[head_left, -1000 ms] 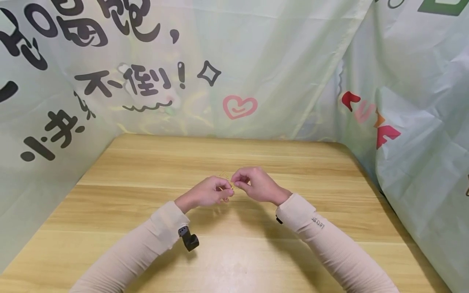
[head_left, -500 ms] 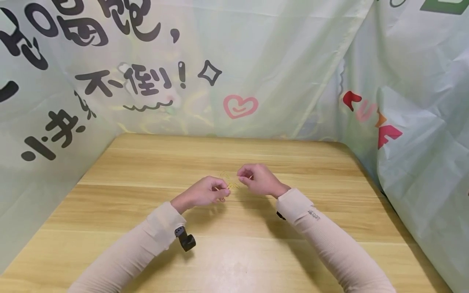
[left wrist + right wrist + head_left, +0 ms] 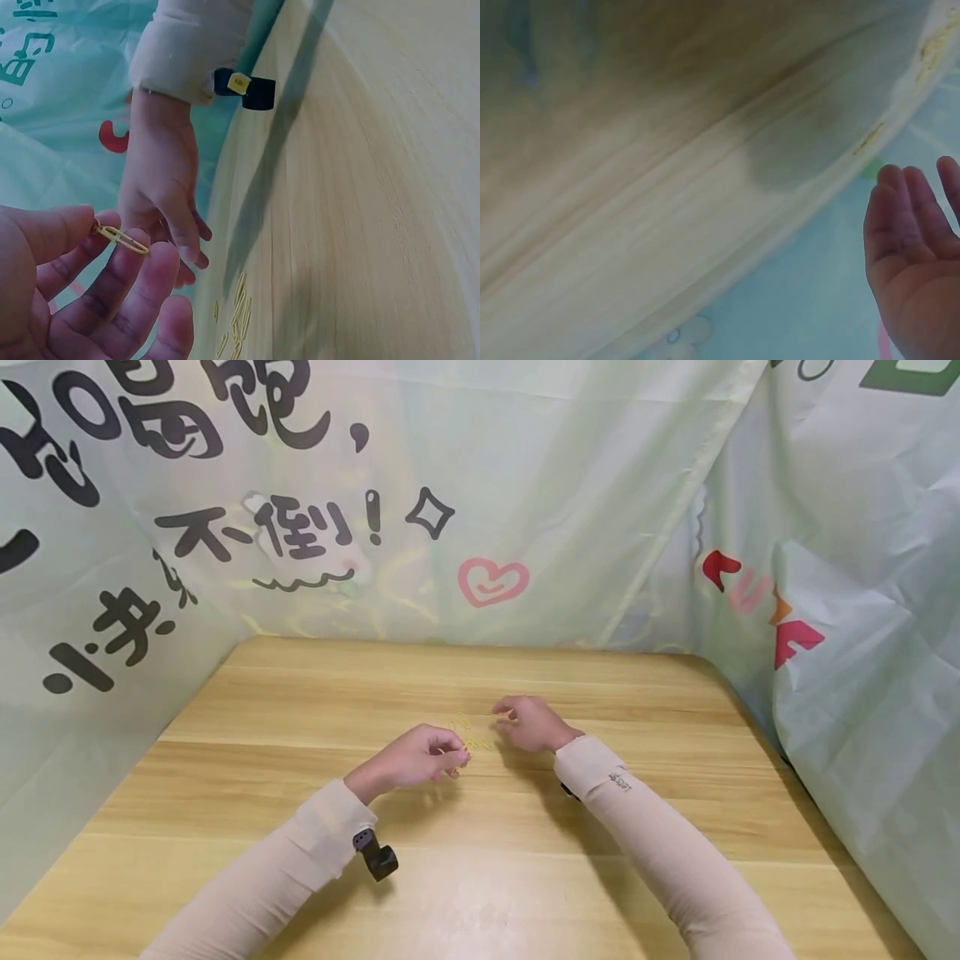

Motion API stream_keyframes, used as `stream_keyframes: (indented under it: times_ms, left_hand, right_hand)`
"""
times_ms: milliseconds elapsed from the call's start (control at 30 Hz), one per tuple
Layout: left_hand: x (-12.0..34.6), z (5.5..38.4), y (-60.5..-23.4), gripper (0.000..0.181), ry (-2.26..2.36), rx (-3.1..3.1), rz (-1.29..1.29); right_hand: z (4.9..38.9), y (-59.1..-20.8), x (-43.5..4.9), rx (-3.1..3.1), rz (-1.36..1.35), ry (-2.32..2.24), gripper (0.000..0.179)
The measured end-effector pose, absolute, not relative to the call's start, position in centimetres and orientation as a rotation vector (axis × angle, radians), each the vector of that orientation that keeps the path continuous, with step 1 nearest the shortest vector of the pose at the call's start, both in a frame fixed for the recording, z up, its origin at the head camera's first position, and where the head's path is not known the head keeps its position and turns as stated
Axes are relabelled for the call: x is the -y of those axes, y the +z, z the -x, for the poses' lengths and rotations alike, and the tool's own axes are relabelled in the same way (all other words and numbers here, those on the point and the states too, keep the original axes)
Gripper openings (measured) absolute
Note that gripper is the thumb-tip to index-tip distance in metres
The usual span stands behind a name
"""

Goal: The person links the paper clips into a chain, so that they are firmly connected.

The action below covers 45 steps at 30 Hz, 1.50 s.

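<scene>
My left hand (image 3: 422, 753) pinches a yellow paper clip (image 3: 129, 241) between thumb and fingertips, above the table. The clip's near end is hidden at the thumb. To the right and slightly farther off, my right hand (image 3: 536, 723) hovers with its fingers extended and relaxed, and nothing shows in its grasp in the right wrist view. A loose group of several yellow paper clips (image 3: 480, 744) lies on the wood between the hands. Another single paper clip (image 3: 868, 139) lies apart from the group, close to the right fingertips.
The wooden table (image 3: 480, 877) has rounded far corners. Printed cloth (image 3: 585, 510) hangs behind it and along both sides. A black wrist camera (image 3: 378, 856) juts from the left cuff, low over the table.
My right hand has drawn away from the left hand, toward the right and the far side, and its pinched fingers have loosened. My left hand has shifted slightly left, still pinching.
</scene>
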<state>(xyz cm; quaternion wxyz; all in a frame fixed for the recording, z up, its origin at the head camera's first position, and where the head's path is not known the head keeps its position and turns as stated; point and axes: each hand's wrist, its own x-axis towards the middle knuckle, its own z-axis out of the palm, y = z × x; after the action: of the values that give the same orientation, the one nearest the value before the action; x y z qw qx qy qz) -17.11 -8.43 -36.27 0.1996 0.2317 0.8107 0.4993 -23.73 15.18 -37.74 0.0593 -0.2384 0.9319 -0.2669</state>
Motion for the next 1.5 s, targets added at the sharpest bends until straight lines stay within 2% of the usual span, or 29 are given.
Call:
stream_keyframes:
  times_ms: [467,767,933,1067,1133,1267,1500]
  left_hand:
    - [8.6,17.0,-36.2,0.020,1.412,-2.241,-0.625]
    - [8.5,16.9,-36.8,0.020,1.410,-2.245,-0.626]
    - [8.5,16.9,-36.8,0.020,1.403,-2.247,-0.637]
    - [8.2,17.5,-36.2,0.022,1.406,-2.260,-0.676]
    - [8.0,17.7,-35.9,0.022,1.407,-2.265,-0.681]
    - [8.0,17.7,-35.7,0.021,1.398,-2.270,-0.655]
    - [8.2,17.1,-36.3,0.021,1.396,-2.262,-0.644]
  right_hand:
    - [26.3,-38.9,-14.5,-2.783,0.791,-0.369,0.055]
    - [25.5,-38.9,-14.3,-2.723,0.791,-0.146,0.056]
    - [25.0,-38.4,-14.5,-2.746,0.808,-0.192,0.048]
    - [25.2,-37.4,-15.2,-2.769,0.854,-0.234,0.017]
    - [25.5,-37.0,-15.5,-2.778,0.876,-0.261,0.010]
    - [25.6,-37.0,-15.9,-2.826,0.852,-0.314,0.005]
    - [25.0,-38.4,-16.4,-2.869,0.744,-0.464,0.012]
